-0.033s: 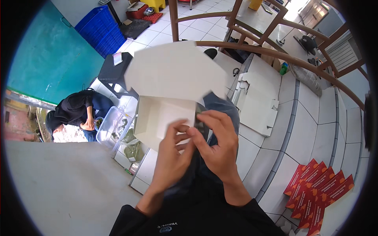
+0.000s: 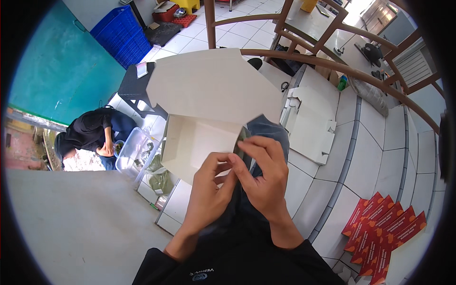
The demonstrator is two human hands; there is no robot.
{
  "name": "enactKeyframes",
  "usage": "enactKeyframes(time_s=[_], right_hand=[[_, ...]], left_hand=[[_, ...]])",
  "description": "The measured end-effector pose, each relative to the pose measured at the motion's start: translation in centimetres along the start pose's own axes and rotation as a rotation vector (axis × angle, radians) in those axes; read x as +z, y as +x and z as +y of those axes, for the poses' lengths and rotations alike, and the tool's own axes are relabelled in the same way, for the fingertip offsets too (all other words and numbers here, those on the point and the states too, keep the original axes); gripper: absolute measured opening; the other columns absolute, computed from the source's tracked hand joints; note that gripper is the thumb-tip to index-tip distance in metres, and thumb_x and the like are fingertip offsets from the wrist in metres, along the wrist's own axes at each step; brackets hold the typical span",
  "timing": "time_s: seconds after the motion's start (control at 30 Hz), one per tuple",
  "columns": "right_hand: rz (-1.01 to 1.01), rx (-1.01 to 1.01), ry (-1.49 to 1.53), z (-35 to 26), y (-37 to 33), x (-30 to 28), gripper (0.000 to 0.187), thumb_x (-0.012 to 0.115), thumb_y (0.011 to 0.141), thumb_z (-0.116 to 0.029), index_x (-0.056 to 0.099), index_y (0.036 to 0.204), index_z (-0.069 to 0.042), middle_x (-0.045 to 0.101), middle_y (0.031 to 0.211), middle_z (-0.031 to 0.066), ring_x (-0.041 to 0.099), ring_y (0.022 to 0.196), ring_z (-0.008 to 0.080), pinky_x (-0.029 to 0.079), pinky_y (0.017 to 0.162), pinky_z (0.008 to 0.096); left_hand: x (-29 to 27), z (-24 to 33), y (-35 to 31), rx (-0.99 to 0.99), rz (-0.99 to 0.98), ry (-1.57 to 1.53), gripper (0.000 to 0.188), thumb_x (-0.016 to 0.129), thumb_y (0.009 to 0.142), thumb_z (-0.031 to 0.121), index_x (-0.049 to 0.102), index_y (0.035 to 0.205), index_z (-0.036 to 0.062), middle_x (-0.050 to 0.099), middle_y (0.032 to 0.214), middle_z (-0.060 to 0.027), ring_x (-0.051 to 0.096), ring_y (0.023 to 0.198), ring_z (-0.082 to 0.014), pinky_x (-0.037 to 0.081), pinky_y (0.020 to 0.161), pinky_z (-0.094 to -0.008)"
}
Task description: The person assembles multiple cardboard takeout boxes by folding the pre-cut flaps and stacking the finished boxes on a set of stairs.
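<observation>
An open cardboard box (image 2: 202, 142), pale inside and empty, rests over my lap with its wide lid (image 2: 213, 85) raised on the far side. At the box's near right corner, my left hand (image 2: 211, 190) has its fingers curled in and closed on the box wall. My right hand (image 2: 263, 175) is bent around the right side wall, fingertips at its upper edge and thumb meeting the left fingertips. The exact grip at the corner is partly hidden by the fingers.
Flat white cardboard pieces (image 2: 308, 128) lie on the tiled step to the right. Red printed cartons (image 2: 384, 232) are fanned out at lower right. At left, another person (image 2: 97, 130) bends beside a clear plastic tub (image 2: 135, 154). A dark stool (image 2: 135, 88) stands beyond it; a brown railing (image 2: 323, 61) crosses ahead.
The raised lid has shifted slightly and spreads a little farther right. Both hands stay at the same corner, with the left fingers moved very little.
</observation>
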State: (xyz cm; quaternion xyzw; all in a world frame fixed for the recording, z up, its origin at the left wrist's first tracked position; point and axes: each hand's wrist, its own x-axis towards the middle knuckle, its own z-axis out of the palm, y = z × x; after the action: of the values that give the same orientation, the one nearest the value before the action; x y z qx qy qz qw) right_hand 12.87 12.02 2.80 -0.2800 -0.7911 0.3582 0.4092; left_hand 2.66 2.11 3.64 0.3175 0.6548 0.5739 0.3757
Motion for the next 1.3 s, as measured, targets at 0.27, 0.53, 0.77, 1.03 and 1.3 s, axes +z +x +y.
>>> enactKeyframes(time_s=[0.27, 0.53, 0.77, 1.03, 1.3], right_hand=[[0.104, 0.341, -0.034, -2.3, -0.7, -0.9, 0.011, 0.067, 0.088, -0.001, 0.065, 0.097, 0.005, 0.07, 0.081, 0.0112, 0.069, 0.071, 0.0162, 0.056, 0.066, 0.0268], [-0.023, 0.647, 0.296, -1.9, 0.4, -3.3, 0.009, 0.067, 0.09, -0.004, 0.063, 0.093, 0.004, 0.071, 0.077, 0.0095, 0.07, 0.072, 0.0118, 0.054, 0.063, 0.0247], [-0.039, 0.526, 0.158, -2.9, 0.0, -2.8, 0.007, 0.067, 0.088, -0.002, 0.062, 0.089, 0.003, 0.07, 0.076, 0.0089, 0.071, 0.071, 0.013, 0.054, 0.06, 0.0255], [-0.076, 0.367, 0.052, -2.9, -0.4, -2.8, 0.007, 0.069, 0.085, 0.001, 0.062, 0.088, 0.001, 0.068, 0.078, 0.0091, 0.072, 0.068, 0.0189, 0.056, 0.059, 0.0279], [-0.045, 0.037, -0.212, -0.7, -2.5, -2.6, 0.012, 0.068, 0.086, 0.0, 0.061, 0.095, 0.0, 0.063, 0.107, 0.0135, 0.065, 0.083, 0.0221, 0.053, 0.067, 0.034]], left_hand=[[1.7, 0.2, -1.0, 0.039, -0.043, 0.246, 0.019, 0.06, 0.093, 0.004, 0.053, 0.109, -0.002, 0.066, 0.102, -0.0241, 0.065, 0.091, -0.0453, 0.054, 0.073, -0.0467], [1.3, 0.5, -0.1, 0.04, -0.167, 0.472, 0.018, 0.056, 0.097, 0.009, 0.052, 0.109, -0.0046, 0.068, 0.094, -0.0241, 0.07, 0.085, -0.0388, 0.055, 0.066, -0.0392], [1.1, -0.6, -0.5, -0.097, -0.104, 0.056, 0.017, 0.054, 0.099, 0.007, 0.053, 0.111, -0.0056, 0.065, 0.107, -0.018, 0.069, 0.094, -0.0273, 0.058, 0.074, -0.0381], [1.2, -1.2, 0.1, -0.066, -0.165, -0.1, 0.016, 0.06, 0.098, 0.006, 0.063, 0.107, -0.0068, 0.064, 0.108, -0.0115, 0.067, 0.097, -0.0179, 0.063, 0.073, -0.0311], [2.0, -0.8, 0.0, -0.058, -0.022, -0.027, 0.019, 0.06, 0.098, 0.004, 0.064, 0.113, -0.0069, 0.068, 0.101, -0.0103, 0.066, 0.098, -0.0172, 0.059, 0.078, -0.0287]])
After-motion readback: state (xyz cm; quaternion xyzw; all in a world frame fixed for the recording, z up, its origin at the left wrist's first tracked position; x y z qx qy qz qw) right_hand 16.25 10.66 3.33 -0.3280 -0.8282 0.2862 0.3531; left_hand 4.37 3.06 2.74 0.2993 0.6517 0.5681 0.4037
